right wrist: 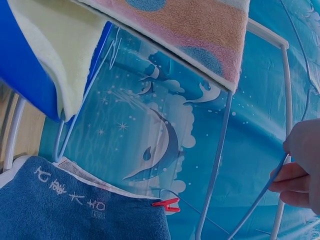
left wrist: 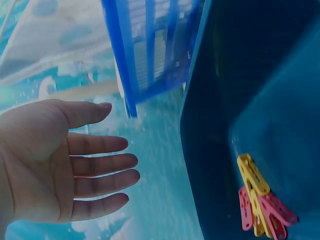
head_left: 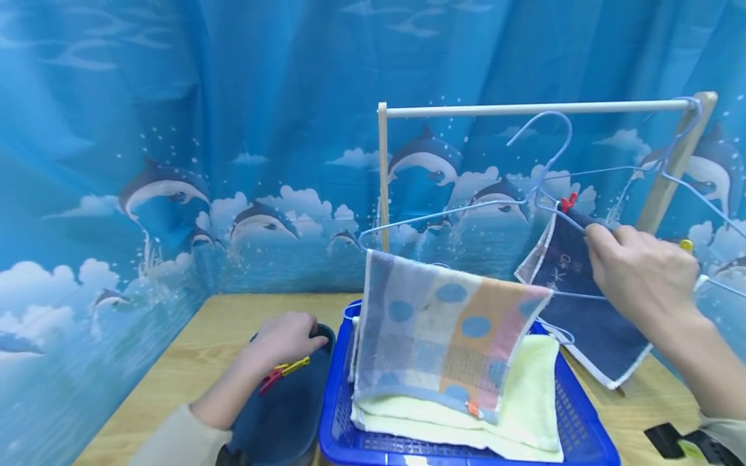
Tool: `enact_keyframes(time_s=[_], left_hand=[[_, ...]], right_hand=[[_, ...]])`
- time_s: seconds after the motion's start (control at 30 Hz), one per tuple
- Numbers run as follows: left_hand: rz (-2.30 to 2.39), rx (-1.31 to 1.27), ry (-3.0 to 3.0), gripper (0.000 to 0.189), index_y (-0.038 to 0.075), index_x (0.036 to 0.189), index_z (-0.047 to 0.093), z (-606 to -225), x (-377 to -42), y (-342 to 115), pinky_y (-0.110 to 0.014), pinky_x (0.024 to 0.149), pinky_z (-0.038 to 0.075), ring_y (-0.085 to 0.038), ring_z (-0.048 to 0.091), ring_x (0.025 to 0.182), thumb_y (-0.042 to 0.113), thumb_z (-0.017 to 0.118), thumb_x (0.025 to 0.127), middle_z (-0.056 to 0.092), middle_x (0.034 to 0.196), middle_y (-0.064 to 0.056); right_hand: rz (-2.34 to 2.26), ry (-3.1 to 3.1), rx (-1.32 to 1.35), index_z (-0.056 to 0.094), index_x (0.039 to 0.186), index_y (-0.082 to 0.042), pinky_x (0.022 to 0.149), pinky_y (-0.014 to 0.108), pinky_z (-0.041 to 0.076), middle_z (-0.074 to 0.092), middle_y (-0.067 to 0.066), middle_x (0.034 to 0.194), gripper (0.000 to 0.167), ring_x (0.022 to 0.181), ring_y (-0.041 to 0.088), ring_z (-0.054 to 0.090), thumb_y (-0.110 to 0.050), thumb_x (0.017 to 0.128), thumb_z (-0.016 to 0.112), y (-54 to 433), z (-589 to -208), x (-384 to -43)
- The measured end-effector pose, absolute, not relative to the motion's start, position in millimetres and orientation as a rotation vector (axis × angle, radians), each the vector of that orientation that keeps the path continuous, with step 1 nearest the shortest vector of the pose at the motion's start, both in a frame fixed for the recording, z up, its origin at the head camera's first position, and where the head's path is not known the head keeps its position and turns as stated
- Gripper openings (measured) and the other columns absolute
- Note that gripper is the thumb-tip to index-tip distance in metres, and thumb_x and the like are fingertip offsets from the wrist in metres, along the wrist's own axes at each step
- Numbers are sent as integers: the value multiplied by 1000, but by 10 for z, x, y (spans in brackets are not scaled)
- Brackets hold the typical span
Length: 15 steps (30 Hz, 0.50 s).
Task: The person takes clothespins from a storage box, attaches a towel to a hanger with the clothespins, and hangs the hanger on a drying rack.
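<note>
while aslant, blue hanger [head_left: 535, 192] within right grip [head_left: 645, 270]

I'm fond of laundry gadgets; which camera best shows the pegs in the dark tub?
The left wrist view: yellow and pink pegs show large, no hand in front. The head view shows them smaller, below the left hand. The right wrist view shows none of them.
</note>
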<state>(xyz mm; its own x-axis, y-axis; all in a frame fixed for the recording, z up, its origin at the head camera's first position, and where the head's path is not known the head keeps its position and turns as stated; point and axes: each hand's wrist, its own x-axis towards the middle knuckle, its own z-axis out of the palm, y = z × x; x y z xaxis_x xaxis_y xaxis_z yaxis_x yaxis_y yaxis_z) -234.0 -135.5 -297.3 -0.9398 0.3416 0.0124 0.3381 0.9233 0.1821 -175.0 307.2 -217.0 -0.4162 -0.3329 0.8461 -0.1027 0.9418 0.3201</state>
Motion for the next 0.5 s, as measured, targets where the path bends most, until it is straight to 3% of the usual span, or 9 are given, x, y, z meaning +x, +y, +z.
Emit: enact_keyframes(time_s=[0.23, 0.5], left_hand=[[271, 463, 3039, 26, 11, 72, 59, -2947, -2555, -1481, -30, 48, 35, -16, 48, 54, 32, 63, 87, 52, 61, 0], [213, 444, 3030, 21, 10, 75, 60, -3024, -2738, -1616, -33, 53, 39, -16, 51, 60, 28, 63, 86, 54, 67, -1]], right_hand=[[-272, -1993, 321, 54, 82, -4, 34, 28, 16, 31, 3, 47, 8, 35, 16, 23, -9, 88, 50, 3082, -2166, -1739], [-276, -1962, 342, 53, 80, -3, 34, 28, 15, 32, 5, 48, 19, 35, 17, 23, -13, 92, 43, 3078, -2157, -1739]])
